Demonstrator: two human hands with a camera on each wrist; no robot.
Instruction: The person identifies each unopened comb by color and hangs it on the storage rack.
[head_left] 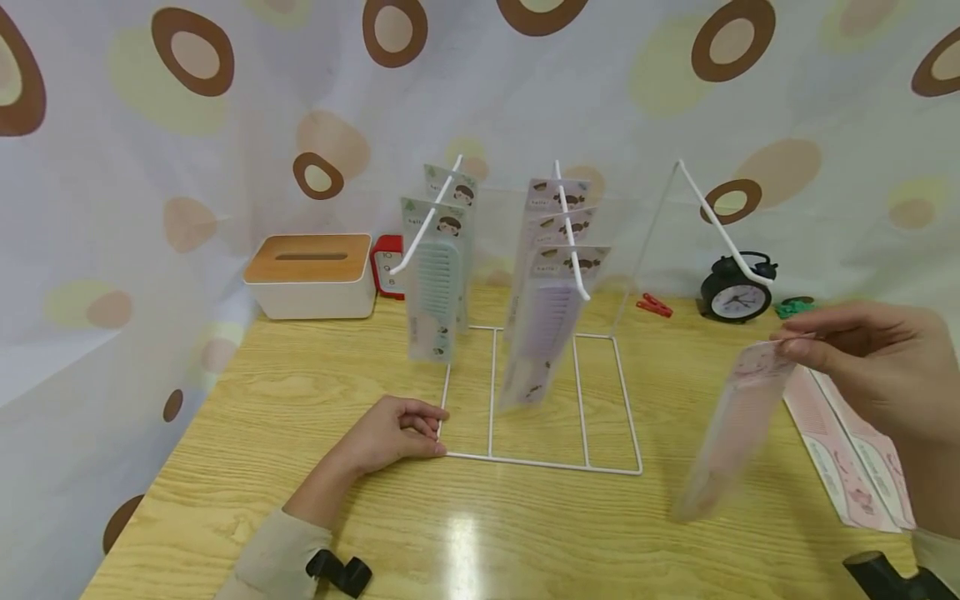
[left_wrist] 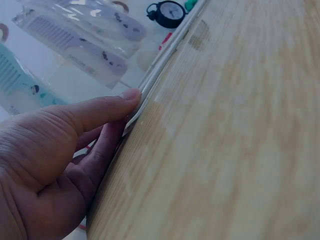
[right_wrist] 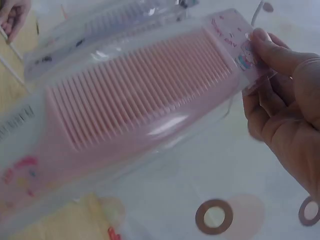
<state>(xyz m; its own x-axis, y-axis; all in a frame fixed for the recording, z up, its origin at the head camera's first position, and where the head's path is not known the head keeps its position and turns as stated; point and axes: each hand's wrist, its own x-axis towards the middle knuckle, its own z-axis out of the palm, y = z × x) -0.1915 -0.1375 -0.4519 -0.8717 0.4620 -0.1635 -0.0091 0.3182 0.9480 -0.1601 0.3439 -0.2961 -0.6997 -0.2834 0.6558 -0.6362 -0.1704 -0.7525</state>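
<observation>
My right hand [head_left: 877,367] pinches the top of a packaged pink comb [head_left: 738,425] between thumb and fingers. The comb hangs down, tilted, in front of the rack's right arm; its teeth show through the clear wrapper in the right wrist view. My left hand [head_left: 393,433] holds the front left corner of a white wire display rack [head_left: 540,463], thumb on the wire [left_wrist: 137,107]. Packaged green combs [head_left: 435,283] hang on the rack's left arm and several packaged purple combs [head_left: 551,321] on the middle one. No package hangs on the right arm [head_left: 723,221].
Two packaged pink combs [head_left: 843,450] lie on the table [head_left: 375,517] at the right, partly behind my right hand. Along the back stand a tissue box [head_left: 309,283], a red clock [head_left: 388,267] and a black alarm clock [head_left: 738,292]. Red clips [head_left: 655,305] lie nearby.
</observation>
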